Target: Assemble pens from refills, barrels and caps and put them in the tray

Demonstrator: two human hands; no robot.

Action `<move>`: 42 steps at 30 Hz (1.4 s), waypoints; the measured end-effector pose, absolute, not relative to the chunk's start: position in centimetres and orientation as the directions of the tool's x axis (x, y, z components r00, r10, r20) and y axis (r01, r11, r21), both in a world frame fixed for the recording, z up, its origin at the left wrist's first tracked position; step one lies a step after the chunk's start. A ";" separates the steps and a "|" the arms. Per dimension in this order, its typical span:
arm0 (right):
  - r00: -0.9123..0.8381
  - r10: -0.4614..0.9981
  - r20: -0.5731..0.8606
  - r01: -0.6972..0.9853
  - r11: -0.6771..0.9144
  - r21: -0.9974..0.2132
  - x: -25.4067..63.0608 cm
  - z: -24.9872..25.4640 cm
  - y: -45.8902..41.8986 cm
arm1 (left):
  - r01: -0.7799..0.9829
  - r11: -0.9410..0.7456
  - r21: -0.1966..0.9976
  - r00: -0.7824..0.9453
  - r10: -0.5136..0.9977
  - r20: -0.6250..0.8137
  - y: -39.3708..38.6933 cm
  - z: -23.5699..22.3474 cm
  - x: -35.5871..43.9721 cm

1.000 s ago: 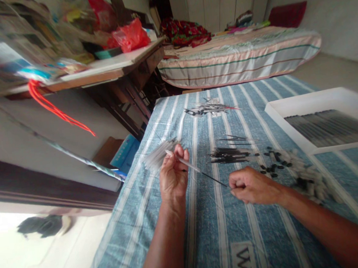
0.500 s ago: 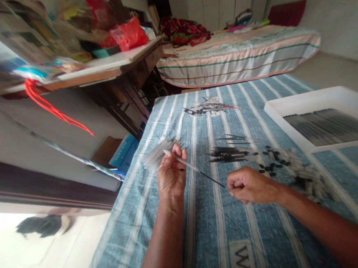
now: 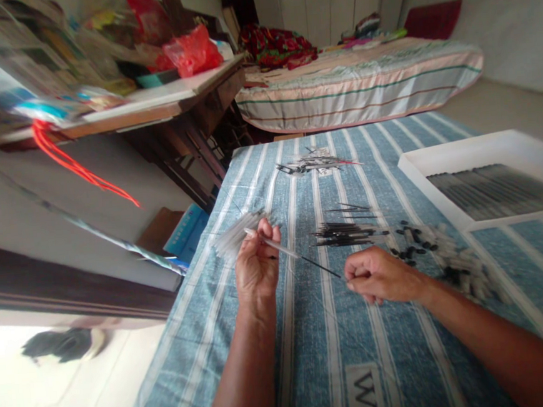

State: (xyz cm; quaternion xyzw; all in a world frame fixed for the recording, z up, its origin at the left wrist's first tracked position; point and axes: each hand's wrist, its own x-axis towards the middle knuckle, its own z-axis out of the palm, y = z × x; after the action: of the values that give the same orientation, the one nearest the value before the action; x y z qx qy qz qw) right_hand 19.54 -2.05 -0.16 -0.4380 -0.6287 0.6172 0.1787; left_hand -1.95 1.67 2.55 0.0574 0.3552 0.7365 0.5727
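Between the thumb and fingers of my left hand (image 3: 257, 261) is a translucent pen barrel (image 3: 279, 248), slanting down to the right. A thin black pen refill (image 3: 321, 266) sticks out of its lower end. My right hand (image 3: 380, 274) is closed in a pinch at the refill's outer end; the fingertips hide the exact contact. Behind my left hand lies a bundle of clear barrels (image 3: 232, 239). Beyond my right hand rests a pile of black refills (image 3: 344, 233). Black and whitish pen caps (image 3: 458, 254) lie heaped past my right wrist.
A white box (image 3: 470, 218) holding rows of assembled pens (image 3: 496, 192) stands at the right. More thin pieces (image 3: 315, 162) lie at the far end of the striped tablecloth (image 3: 311, 351). A cluttered desk (image 3: 151, 112) is at the left, a bed (image 3: 361, 90) behind.
My right hand has risen very slightly, and the refill slopes a little less. Both hands keep nearly the same places, with the view shifted slightly.
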 end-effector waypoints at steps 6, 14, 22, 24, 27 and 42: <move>-0.577 0.768 -0.278 0.314 -0.105 -0.943 19.2 -0.7 -2.4 | -0.807 -0.071 0.587 -0.328 0.880 -0.344 1.5 2.9 -1.8; -0.407 0.891 -0.201 0.162 -0.146 -0.976 18.3 -1.3 -2.1 | -0.810 0.027 0.586 -0.198 0.928 -0.317 1.1 1.4 -0.6; -0.358 0.916 -0.184 -0.076 -0.225 -0.971 18.4 -1.5 -1.8 | -0.782 0.119 0.611 -0.030 0.973 -0.228 0.2 0.6 1.1; -0.349 0.916 -0.197 -0.106 -0.248 -0.963 18.3 -1.4 -1.9 | -0.778 0.152 0.609 0.017 0.975 -0.222 0.0 0.6 1.4; -0.336 0.917 -0.215 -0.129 -0.271 -0.954 18.2 -1.4 -1.8 | -0.758 0.191 0.623 0.062 0.973 -0.223 -0.2 0.7 1.7; -0.551 0.833 0.052 0.645 0.465 -0.606 24.1 4.2 -0.7 | 0.084 0.004 0.996 0.117 0.993 -0.014 -0.9 2.7 0.8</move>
State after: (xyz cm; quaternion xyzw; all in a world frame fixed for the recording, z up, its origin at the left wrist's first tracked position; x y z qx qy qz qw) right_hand 24.06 -0.68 4.23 -0.4410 -0.8380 0.2707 0.1732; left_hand 0.81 -0.90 2.71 0.5468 0.4925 0.4459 0.5095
